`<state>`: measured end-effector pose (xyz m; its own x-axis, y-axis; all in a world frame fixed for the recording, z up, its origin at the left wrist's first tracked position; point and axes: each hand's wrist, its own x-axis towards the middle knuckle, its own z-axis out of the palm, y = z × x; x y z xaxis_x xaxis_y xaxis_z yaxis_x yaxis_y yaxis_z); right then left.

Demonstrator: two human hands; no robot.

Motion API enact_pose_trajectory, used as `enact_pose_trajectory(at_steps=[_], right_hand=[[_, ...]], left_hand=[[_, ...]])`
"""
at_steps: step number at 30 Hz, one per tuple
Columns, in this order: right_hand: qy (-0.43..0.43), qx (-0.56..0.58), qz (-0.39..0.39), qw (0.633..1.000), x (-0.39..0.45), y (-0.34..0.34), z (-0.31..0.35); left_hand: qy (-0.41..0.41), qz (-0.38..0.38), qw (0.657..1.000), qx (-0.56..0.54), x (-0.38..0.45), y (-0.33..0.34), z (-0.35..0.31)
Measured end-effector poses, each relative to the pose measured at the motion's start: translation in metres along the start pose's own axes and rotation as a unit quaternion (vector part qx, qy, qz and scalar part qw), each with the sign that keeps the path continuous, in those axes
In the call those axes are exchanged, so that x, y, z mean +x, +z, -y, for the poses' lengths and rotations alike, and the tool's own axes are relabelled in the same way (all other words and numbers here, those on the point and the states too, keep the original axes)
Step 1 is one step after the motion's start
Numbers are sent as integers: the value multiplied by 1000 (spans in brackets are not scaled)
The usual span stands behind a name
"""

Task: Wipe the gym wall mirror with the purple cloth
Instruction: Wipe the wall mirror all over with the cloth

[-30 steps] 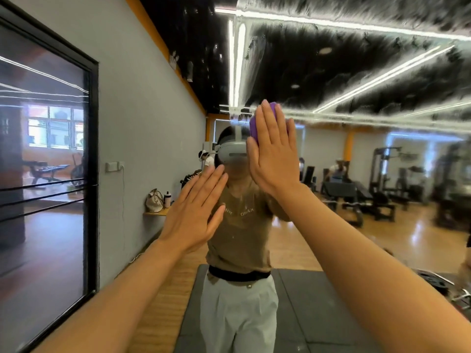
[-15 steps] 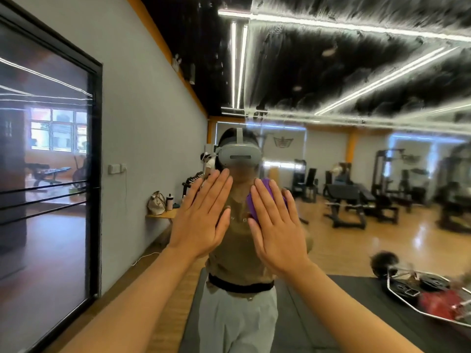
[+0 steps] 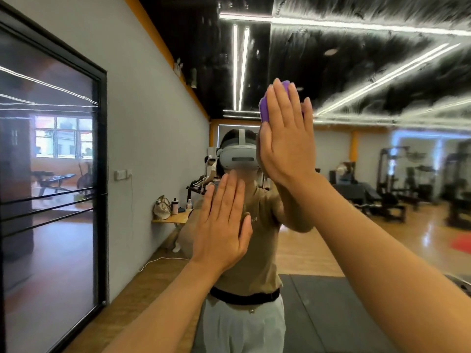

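Left hand (image 3: 221, 225), nearest: flat, fingers straight and together, palm toward the mirror (image 3: 382, 225) at chest height. Holds nothing. Whether it truly bears on the glass I cannot tell.

Right hand (image 3: 285, 138), higher and just beside it: also flat, fingers straight, pressing the purple cloth (image 3: 265, 108) against the glass. No curl round the cloth; pressure alone pins it. Cloth bunched small, showing only past the fingertips and along the thumb side.

Upper mirror beyond: streaky, feathered smears across the reflected dark ceiling and its light strips. Lower glass reads clean, with the gym floor and machines showing clearly.

Risks, as judgement:
- Cloth only pinned by a flat palm; easing off at the top of a reach could let it slide out and drop.
- Bunched cloth covers little, so bare fingertips may drag on glass and leave prints.
- Left palm, if touching, leaves a mark needing another pass.
- Smears may simply be pushed around.
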<state>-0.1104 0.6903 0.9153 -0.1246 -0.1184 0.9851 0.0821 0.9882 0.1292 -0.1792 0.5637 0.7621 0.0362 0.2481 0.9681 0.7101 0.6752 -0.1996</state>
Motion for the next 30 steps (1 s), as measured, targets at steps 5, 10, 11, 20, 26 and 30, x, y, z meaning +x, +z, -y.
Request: enact_pose_trajectory(at_steps=[5,10,11,20,26,30], right_hand=[[-14,-2,31,999,-85,6,13],[-65,-37,66,995,-164,6,15],[-76,-38,72,994,-168,4,14],[-26,-23,46,998,-73,-1,-1],[-18,-18,40,999,-94,1,5],[-61,-26,75,995,-175,4,13]], left_hand=[[6,-1,1000,10,1,2,2],[22,-11,1000,7,0,2,4],[22,-13,1000,7,0,2,5],[20,-18,1000,-3,1,2,4],[20,-22,999,-15,1,2,3],[25,-25,999,-20,1,1,4]])
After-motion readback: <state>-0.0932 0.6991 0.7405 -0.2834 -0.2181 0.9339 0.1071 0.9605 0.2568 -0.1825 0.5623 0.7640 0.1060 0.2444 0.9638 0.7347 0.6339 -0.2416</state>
